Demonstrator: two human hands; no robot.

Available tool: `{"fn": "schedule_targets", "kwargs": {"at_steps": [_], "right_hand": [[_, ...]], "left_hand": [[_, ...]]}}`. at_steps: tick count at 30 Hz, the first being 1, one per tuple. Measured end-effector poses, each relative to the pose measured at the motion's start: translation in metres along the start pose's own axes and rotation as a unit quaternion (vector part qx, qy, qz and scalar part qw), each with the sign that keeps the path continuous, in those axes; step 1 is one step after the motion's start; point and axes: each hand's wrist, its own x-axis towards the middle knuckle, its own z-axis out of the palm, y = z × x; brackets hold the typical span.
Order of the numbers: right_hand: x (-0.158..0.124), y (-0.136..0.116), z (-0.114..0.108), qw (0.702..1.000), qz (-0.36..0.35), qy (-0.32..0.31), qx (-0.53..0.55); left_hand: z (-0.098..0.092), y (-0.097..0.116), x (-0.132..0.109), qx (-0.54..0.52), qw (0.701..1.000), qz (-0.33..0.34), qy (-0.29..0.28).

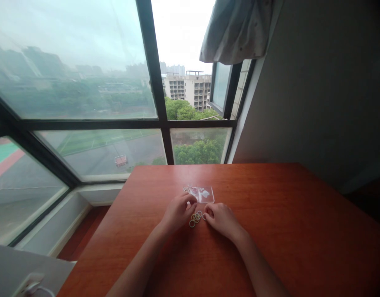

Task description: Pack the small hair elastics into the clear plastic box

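A small pile of pale and yellowish rings, perhaps hair ties, lies on the table between my hands. My right hand is closed at the right of the pile, its thumb and fingertips pinched at a whitish ring. Curled over the near left edge of a clear plastic box is my left hand. Its fingers are bent together, and whatever they hold is hidden. Small coloured pieces show at the box's left part, partly covered by that hand. A white shape marks the right part.
The reddish-brown wooden table stretches out on both sides of my arms. Beyond its far edge stand dark-framed windows, one pane swung outward. A grey curtain hangs at upper right. A socket with a plug sits at lower left.
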Motion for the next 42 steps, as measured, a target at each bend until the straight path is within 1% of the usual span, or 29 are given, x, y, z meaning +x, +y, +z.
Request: {"fn": "schedule_targets", "kwargs": {"at_steps": [3, 9, 14, 16, 20, 26, 28, 31, 37, 42], "right_hand": [[0.0, -0.002, -0.001, 1.0, -0.002, 0.01, 0.009], [0.002, -0.003, 0.0, 0.994, -0.024, 0.066, 0.083], [0.003, -0.004, 0.003, 0.99, -0.041, 0.097, 0.095], [0.002, -0.004, 0.004, 0.99, -0.044, 0.094, 0.096], [0.001, -0.007, 0.004, 0.994, -0.043, 0.06, 0.085], [-0.003, -0.018, 0.004, 0.998, -0.041, 0.008, 0.04], [-0.004, -0.019, 0.005, 0.999, -0.042, 0.001, 0.03], [-0.003, -0.018, 0.005, 0.999, -0.04, -0.007, 0.026], [-0.003, -0.016, 0.007, 0.999, -0.044, -0.01, 0.014], [-0.001, -0.015, 0.008, 0.998, -0.05, 0.014, 0.043]], "left_hand": [[0.002, 0.002, -0.001, 0.002, 1.0, 0.0, -0.01], [0.005, 0.005, -0.002, -0.016, 0.999, -0.001, -0.037], [0.009, 0.005, -0.002, -0.03, 0.999, -0.005, -0.045], [0.009, 0.003, -0.002, -0.026, 0.999, -0.004, -0.038], [0.003, -0.003, 0.0, 0.0, 1.0, -0.007, -0.007], [-0.013, -0.022, 0.002, 0.047, 0.995, -0.054, 0.069], [-0.015, -0.027, 0.002, 0.059, 0.993, -0.065, 0.08], [-0.015, -0.03, 0.001, 0.065, 0.992, -0.074, 0.076], [-0.016, -0.027, 0.0, 0.07, 0.992, -0.069, 0.075], [-0.015, -0.02, 0.002, 0.034, 0.997, -0.049, 0.055]]}}
